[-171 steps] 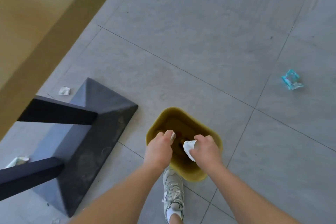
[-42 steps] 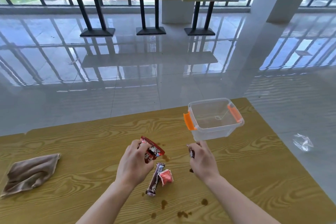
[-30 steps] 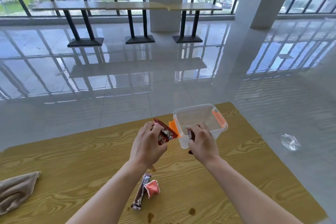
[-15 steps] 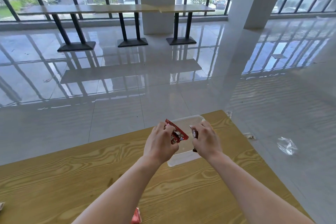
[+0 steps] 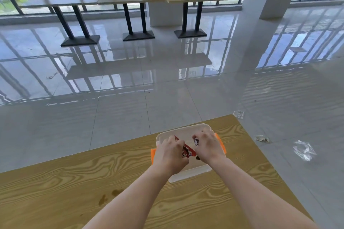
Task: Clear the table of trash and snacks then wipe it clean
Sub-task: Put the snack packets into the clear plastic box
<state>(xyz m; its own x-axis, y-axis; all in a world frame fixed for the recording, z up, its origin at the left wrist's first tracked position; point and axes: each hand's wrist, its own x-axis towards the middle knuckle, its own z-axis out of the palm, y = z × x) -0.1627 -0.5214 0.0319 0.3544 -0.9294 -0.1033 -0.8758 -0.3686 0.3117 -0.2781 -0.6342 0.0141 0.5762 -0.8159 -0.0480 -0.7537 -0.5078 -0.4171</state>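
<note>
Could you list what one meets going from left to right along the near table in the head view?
Brown stains on the wooden table → left hand holding a red snack packet → right hand holding a dark snack packet, both over the clear container → clear plastic wrapper on the floor.

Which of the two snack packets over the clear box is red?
The packet in the left hand: its red wrapper shows between the hands; the right hand holds a dark packet.

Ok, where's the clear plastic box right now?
The clear plastic box sits near the table's far right corner, directly under both hands; the left hand holds a red snack packet over it.
</note>
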